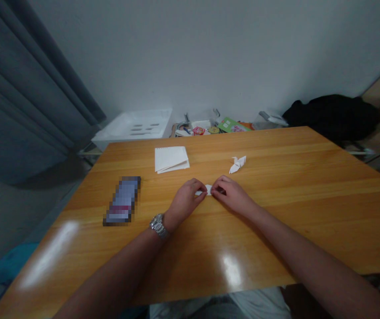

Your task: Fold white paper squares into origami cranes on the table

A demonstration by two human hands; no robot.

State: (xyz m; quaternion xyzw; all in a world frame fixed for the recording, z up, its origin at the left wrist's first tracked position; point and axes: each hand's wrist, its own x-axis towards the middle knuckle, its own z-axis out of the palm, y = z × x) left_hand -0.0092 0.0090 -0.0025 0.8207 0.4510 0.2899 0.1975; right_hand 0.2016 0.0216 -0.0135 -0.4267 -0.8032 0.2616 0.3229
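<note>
Both my hands meet over a small piece of folded white paper [207, 190] in the middle of the wooden table [276, 212]. My left hand [185, 201], with a metal watch on its wrist, pinches the paper's left side with curled fingers. My right hand [231, 195] pinches the right side, fingers bent over it. Most of the paper is hidden under the fingers. A finished white paper crane [237, 164] lies just beyond my right hand.
A stack of white paper sheets [171, 159] lies at the far middle of the table. A phone [122, 206] rests to the left. Behind the table are a white plastic bin [133, 126], assorted small items [210, 127] and a black bag [332, 115]. Grey curtains hang left.
</note>
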